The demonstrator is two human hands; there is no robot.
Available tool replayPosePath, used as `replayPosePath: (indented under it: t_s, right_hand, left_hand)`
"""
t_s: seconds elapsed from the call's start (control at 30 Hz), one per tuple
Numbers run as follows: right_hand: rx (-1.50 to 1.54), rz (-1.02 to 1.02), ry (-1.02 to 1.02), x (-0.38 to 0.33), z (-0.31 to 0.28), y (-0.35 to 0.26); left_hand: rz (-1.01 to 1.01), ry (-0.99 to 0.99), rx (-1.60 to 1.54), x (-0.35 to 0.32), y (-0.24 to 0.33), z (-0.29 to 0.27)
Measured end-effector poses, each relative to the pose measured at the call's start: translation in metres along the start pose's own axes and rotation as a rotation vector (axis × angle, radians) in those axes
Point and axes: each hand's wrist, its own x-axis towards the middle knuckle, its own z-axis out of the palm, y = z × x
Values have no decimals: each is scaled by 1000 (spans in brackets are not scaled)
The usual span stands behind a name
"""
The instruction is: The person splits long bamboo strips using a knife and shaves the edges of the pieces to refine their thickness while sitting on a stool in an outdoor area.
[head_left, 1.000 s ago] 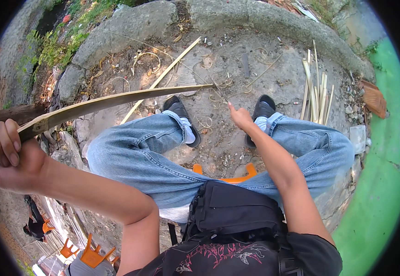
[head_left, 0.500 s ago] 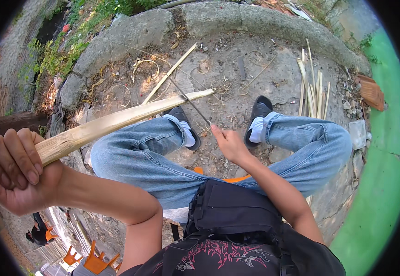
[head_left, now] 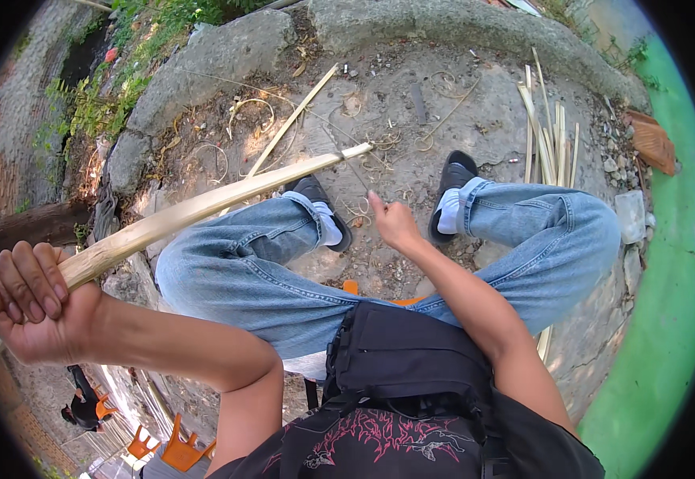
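Observation:
My left hand [head_left: 44, 302] is closed round a long pale strip of split bamboo [head_left: 196, 206], whose butt end sticks out past my wrist. The strip slants up and right across my left knee, its thin tip above my left sandal. My right hand [head_left: 396, 224] is closed on a knife, its handle hidden in my fingers. The thin dark knife blade [head_left: 353, 171] crosses the strip close to its tip. Curled pale shavings [head_left: 357, 211] lie on the ground between my feet.
Another pale strip [head_left: 293, 120] lies beyond my left foot. A bundle of strips [head_left: 551, 144] rests beyond my right knee, near a broken orange-brown brick [head_left: 653, 144]. A stone kerb [head_left: 459, 36] curves across the far side. Orange chairs [head_left: 181, 452] and a person [head_left: 85, 403] are at lower left.
The knife has slid along the strip toward its tip, and its blade angle has shifted. More of the strip's butt end now shows behind my left hand.

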Motion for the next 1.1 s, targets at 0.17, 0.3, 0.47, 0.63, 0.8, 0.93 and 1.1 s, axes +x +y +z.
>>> replayPosePath:
  t_s: [0.17, 0.3, 0.47, 0.63, 0.8, 0.93, 1.1]
  right_hand:
    - [37, 99, -21, -3, 0, -8]
    - [149, -174, -72, -22, -6, -63]
    - [127, 82, -1, 22, 12, 14]
    - [240, 37, -106, 8, 12, -18]
    - [116, -131, -10, 18, 19, -25]
    - [91, 55, -7, 36, 24, -10]
    - [91, 92, -30, 30, 20, -20]
  left_hand:
    - [31, -14, 9, -5, 1, 19]
    - [20, -58, -8, 0, 6, 13]
    - [-47, -130, -64, 3, 4, 7]
    - [-23, -215, -115, 8, 3, 5]
    - [-52, -170, -102, 15, 2, -17]
    - [-62, -183, -139, 6, 0, -6]
    - [-61, -184, -132, 5, 2, -8]
